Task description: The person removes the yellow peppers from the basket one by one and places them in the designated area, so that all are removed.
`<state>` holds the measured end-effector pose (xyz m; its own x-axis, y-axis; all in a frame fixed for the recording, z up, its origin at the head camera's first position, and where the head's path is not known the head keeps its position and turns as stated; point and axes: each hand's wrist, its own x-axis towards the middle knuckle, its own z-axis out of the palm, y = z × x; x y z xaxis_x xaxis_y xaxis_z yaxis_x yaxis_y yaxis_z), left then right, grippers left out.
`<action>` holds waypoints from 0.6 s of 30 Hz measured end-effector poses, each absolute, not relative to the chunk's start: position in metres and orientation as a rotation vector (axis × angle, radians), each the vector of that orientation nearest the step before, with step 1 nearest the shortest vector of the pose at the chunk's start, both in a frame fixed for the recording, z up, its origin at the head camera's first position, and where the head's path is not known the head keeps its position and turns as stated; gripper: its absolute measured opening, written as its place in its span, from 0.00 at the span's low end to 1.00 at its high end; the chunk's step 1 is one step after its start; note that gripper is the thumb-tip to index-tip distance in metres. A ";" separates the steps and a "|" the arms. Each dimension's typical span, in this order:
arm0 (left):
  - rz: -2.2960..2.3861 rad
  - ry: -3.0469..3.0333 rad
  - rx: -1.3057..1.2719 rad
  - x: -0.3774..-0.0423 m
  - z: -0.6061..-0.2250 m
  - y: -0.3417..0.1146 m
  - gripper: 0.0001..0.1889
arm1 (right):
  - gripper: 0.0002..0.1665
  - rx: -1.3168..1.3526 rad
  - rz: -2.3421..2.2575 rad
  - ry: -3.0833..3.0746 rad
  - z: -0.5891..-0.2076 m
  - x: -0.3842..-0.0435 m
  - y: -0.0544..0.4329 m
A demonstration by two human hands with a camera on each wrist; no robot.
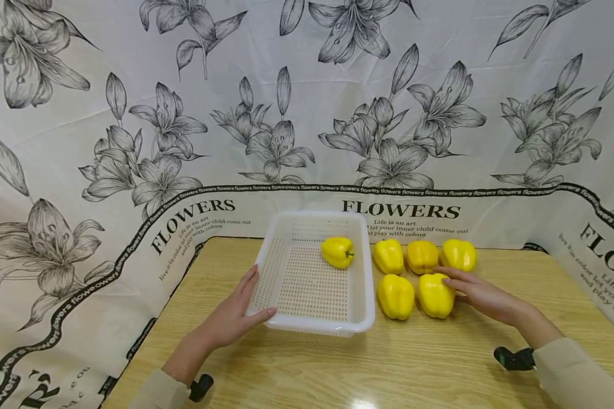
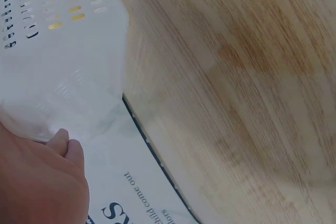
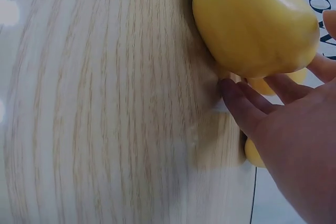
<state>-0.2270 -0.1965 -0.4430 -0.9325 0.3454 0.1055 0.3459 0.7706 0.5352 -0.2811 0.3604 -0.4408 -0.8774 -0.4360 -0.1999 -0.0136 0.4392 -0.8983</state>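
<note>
A white perforated plastic basket (image 1: 314, 328) stands on the table, with one yellow bell pepper (image 1: 337, 252) lying inside towards its far right. My left hand (image 1: 230, 315) holds the basket's near left corner, the thumb along the front rim and the fingers at the left side. To the right of the basket, my right hand (image 1: 483, 295) reaches round a yellow bell pepper (image 1: 436, 296) in the near row, its fingers extended behind and beside it. In the right wrist view this pepper (image 3: 254, 22) looms large above the spread fingers (image 3: 244, 106).
Another yellow pepper (image 1: 396, 296) sits between that one and the basket. Behind them a row holds a left pepper (image 1: 388, 256), a deeper yellow middle pepper (image 1: 422, 257) and a right pepper (image 1: 459, 254). A flower-printed cloth (image 1: 266, 142) hangs behind the wooden table (image 1: 307, 375).
</note>
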 end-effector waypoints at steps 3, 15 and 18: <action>-0.891 -2.949 -0.580 -0.228 -0.443 -0.196 0.56 | 0.42 -0.387 -1.394 2.325 -0.437 -0.279 0.362; -0.888 -2.949 -0.582 -0.227 -0.444 -0.196 0.56 | 0.37 -0.475 -1.321 2.484 -0.421 -0.269 0.361; -0.885 -2.953 -0.579 -0.227 -0.445 -0.197 0.56 | 0.37 -0.449 -1.261 2.568 -0.416 -0.265 0.353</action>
